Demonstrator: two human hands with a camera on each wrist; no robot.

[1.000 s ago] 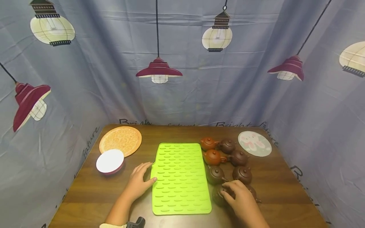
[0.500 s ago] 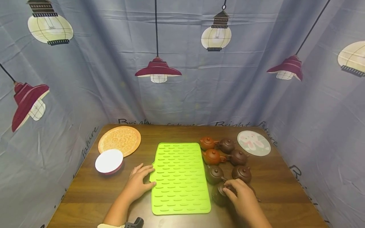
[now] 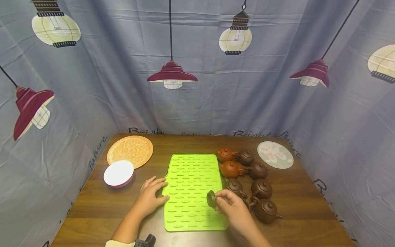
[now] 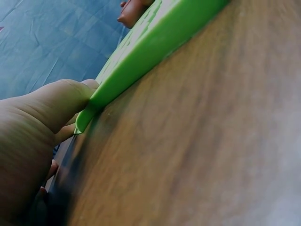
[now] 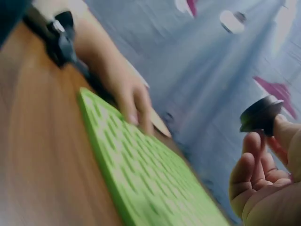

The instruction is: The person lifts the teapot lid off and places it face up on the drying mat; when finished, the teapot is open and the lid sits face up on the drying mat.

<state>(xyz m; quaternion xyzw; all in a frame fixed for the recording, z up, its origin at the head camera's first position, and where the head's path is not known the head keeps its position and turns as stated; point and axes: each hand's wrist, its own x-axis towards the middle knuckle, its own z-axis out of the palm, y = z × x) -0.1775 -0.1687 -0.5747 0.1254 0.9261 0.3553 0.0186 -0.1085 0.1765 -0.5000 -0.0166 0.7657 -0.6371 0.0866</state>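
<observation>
My right hand (image 3: 235, 210) pinches a small dark brown teapot lid (image 3: 211, 199) by its knob, held tilted above the right part of a green ribbed mat (image 3: 189, 185). In the right wrist view the lid (image 5: 258, 113) shows between thumb and fingertips, clear of the mat. The front left dark teapot is mostly hidden behind this hand. Beside it stands a lidded brown teapot (image 3: 267, 210). My left hand (image 3: 148, 196) rests at the mat's left edge, fingers spread; in the left wrist view the thumb (image 4: 66, 96) touches the mat's edge (image 4: 127, 70).
More teapots, orange (image 3: 230, 169) and dark brown (image 3: 258, 170), stand in two columns along the mat's right side. A white bowl (image 3: 118, 173) and an orange round placemat (image 3: 131, 151) lie at left. A rabbit-printed round placemat (image 3: 275, 155) lies back right.
My right hand has lifted the lid off the front left teapot and carried it left over the mat. The left hand has shifted slightly against the mat's edge.
</observation>
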